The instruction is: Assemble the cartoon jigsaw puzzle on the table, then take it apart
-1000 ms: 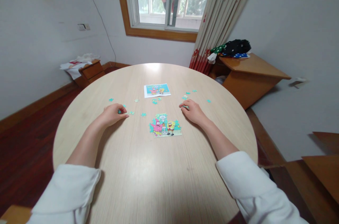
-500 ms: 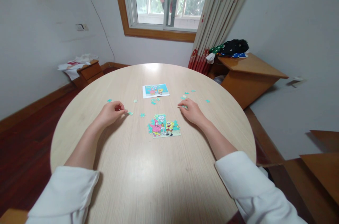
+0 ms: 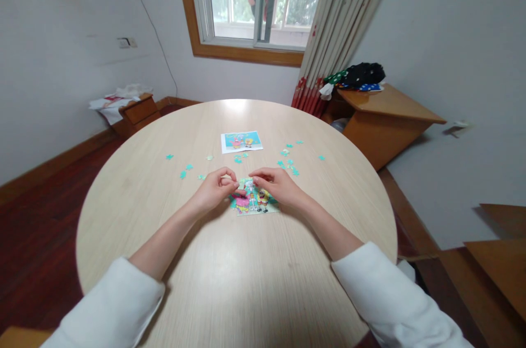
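Observation:
A partly joined cartoon jigsaw puzzle (image 3: 252,203) lies flat on the table, with pink and yellow figures on a turquoise ground. My left hand (image 3: 216,190) is over its left edge, fingers curled and thumb close to the index finger. From the right, my right hand (image 3: 279,186) reaches over the puzzle's upper right part, thumb and index tips nearly together at its top edge. Whether a small piece is between the fingers of either hand cannot be made out. Both hands hide parts of the puzzle.
Behind the puzzle stands a folded picture card (image 3: 242,141) with the same figures. Loose turquoise pieces (image 3: 183,175) lie to the left, and several more pieces (image 3: 295,171) to the right. The round wooden table (image 3: 230,282) fills the middle; a side cabinet (image 3: 386,104) holds cloths.
Both hands have moved inward over the puzzle, the left one rightward and the right one leftward. Loose pieces that they covered on either side now show.

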`<state>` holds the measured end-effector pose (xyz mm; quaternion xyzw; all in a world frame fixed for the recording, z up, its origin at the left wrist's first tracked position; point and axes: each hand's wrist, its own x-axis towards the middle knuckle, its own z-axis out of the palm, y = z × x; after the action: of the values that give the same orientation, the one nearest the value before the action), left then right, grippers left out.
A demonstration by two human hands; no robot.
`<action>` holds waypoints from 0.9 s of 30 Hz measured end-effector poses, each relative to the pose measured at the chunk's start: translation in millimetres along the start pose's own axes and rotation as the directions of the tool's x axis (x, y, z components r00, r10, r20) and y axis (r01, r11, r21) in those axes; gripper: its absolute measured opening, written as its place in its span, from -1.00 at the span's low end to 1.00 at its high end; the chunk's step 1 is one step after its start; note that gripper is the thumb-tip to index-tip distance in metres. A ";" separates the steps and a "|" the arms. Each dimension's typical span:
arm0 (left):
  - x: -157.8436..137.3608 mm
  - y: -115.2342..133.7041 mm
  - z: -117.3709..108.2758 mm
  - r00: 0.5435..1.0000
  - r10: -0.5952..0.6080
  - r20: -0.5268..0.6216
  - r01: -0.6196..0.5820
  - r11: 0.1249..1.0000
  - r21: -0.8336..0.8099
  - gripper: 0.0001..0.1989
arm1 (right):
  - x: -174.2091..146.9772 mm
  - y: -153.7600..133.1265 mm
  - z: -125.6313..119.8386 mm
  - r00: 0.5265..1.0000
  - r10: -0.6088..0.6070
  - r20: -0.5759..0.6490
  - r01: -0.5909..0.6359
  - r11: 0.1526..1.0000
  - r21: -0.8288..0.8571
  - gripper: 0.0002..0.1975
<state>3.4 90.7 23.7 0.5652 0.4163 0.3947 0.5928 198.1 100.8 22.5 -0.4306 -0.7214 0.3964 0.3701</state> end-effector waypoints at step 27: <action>-1.0 0.0 -2.8 0.992 -0.034 0.118 0.041 0.997 -0.058 -0.83 | -7.5 -8.3 -64.5 0.803 0.422 0.420 -0.413 0.903 -0.119 -0.87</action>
<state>0.4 90.7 23.6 0.5612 0.3792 0.3622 0.6404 254.5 107.6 55.0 -0.4828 -0.6774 0.5463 0.0982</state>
